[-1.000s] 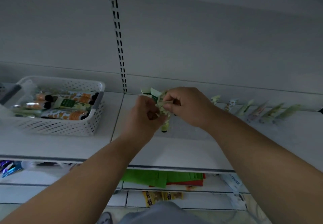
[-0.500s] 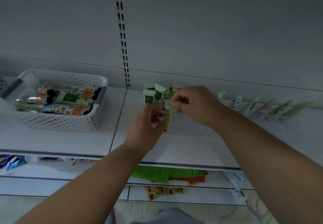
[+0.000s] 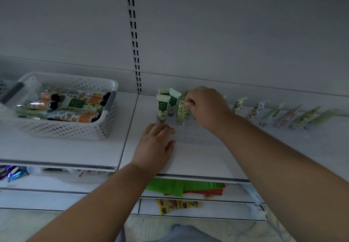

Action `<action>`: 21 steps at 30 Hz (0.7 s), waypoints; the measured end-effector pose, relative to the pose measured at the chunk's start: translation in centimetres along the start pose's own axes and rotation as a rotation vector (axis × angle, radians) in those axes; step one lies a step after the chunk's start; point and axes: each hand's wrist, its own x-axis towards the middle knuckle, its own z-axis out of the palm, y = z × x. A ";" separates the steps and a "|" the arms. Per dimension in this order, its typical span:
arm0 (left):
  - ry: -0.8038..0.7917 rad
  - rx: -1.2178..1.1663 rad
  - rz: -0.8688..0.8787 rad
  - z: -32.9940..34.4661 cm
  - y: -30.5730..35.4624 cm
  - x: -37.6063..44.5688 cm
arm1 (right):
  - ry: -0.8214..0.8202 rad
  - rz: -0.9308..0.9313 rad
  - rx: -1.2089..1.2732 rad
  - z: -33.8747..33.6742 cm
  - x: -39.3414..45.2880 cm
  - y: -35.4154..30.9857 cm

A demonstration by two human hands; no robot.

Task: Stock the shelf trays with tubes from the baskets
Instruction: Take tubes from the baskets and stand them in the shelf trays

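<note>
Left hand [image 3: 154, 145] dropped, now flat on shelf [image 3: 198, 158]; right hand [image 3: 205, 105] pinching tube [image 3: 181, 109] in tray [image 3: 190, 132].

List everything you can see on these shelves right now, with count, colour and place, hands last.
white basket: one, left on the top shelf, holding orange and green tubes lying flat
basket tubes: several, count unclear
clear tray: one, transparent, centre of the shelf
green-and-white tubes: about three, upright in the tray's left side
pale green tube: one, upright in the tray, pinched by the right hand
row of tubes: roughly seven, mixed colours, right along the shelf back
green and red packs: lower shelf
yellow packets: lowest shelf
left hand: resting by the tray front
right hand: gripping the tube top
</note>
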 end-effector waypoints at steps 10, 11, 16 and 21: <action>-0.064 -0.063 -0.027 -2.1 0.4 -0.1 | 0.210 0.017 -0.078 -2.0 -2.3 -2.3; -0.058 -0.059 -0.041 -3.0 0.6 -0.4 | 0.226 -0.016 -0.038 -2.5 -3.0 -3.0; -0.002 0.021 -0.179 -8.6 -0.6 -3.5 | 0.223 -0.230 0.164 -4.0 -3.9 -10.1; 0.095 0.163 -0.348 -16.7 -5.0 -8.9 | 0.135 -0.396 0.281 -3.0 -2.0 -20.5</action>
